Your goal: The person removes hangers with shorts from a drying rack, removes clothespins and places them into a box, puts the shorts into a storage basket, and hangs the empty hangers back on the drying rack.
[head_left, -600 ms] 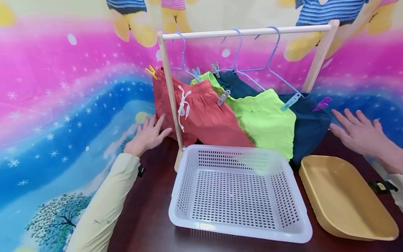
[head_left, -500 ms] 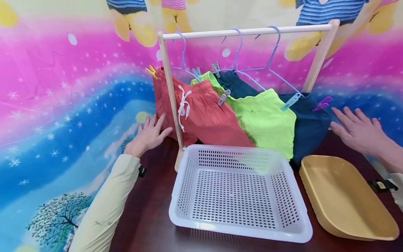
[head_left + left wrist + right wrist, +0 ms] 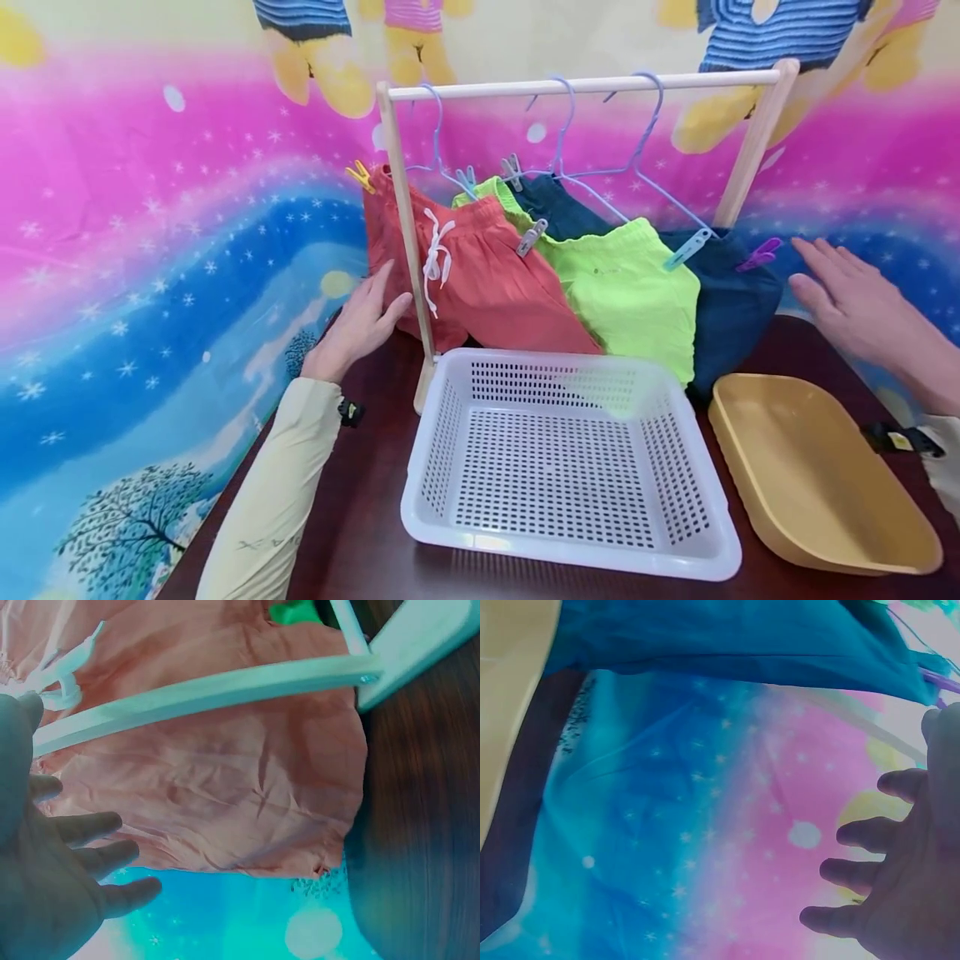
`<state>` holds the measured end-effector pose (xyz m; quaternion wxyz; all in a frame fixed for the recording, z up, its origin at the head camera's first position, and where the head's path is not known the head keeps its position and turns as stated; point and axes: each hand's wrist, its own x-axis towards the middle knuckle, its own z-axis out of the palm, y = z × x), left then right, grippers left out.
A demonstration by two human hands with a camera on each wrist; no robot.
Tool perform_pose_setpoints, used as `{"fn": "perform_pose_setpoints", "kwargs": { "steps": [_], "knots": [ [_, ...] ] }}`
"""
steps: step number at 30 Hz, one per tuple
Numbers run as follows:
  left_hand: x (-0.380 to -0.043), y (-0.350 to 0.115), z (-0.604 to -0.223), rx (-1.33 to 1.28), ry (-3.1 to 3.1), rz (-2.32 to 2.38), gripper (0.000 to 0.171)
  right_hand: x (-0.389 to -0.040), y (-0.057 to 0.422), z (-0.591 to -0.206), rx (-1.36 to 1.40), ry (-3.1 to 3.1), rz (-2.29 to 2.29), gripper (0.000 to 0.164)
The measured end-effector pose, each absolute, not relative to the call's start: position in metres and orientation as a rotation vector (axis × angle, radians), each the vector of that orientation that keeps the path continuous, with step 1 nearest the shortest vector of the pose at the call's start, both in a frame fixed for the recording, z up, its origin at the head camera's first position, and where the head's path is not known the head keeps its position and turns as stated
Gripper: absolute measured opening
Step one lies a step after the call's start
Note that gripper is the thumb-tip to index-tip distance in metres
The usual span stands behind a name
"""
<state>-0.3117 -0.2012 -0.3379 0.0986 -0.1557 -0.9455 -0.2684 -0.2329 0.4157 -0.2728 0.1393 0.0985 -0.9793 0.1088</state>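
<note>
Drawing closer together, the fingers of the left hand (image 3: 355, 327) and right hand (image 3: 858, 304) lie straight, less fanned than a moment ago, and neither holds a thing! The left sits just beside the red shorts (image 3: 498, 275), whether touching them I cannot tell; the right stands apart from the dark blue garment (image 3: 738, 296). Both hands have turned more edge-on while the garments look unmoved, so I'd judge the hanging work is unaffected. Between those two, the green garment (image 3: 633, 292): that's three garments, three hangers (image 3: 437, 150), one rack (image 3: 408, 242), and six pegs (image 3: 687, 249), a yellow, a purple, two grey, two light blue! Out front on the worktop (image 3: 356, 508), one white basket (image 3: 570, 559), and right of it, one mustard tray (image 3: 832, 475)
</note>
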Motion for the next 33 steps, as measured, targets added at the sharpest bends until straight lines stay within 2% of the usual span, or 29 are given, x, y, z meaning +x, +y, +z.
{"fn": "perform_pose_setpoints", "kwargs": {
  "steps": [11,21,27,33],
  "knots": [
    [-0.305,-0.187,-0.33,-0.41,-2.665,-1.021,0.076,-0.213,0.394,-0.247,0.319,-2.623,0.426,0.061],
    [-0.307,-0.17,-0.337,-0.375,-2.46,-1.294,0.066,-0.196,0.36,-0.229,0.299,-2.474,0.486,0.055],
    [-0.31,-0.162,-0.338,-0.349,-2.384,-1.366,0.061,-0.19,0.332,-0.223,0.408,-2.277,0.511,0.047],
    [-0.314,-0.162,-0.344,-0.31,-2.362,-1.421,0.058,-0.199,0.306,-0.222,0.616,-2.095,0.547,0.041]
  ]
}}
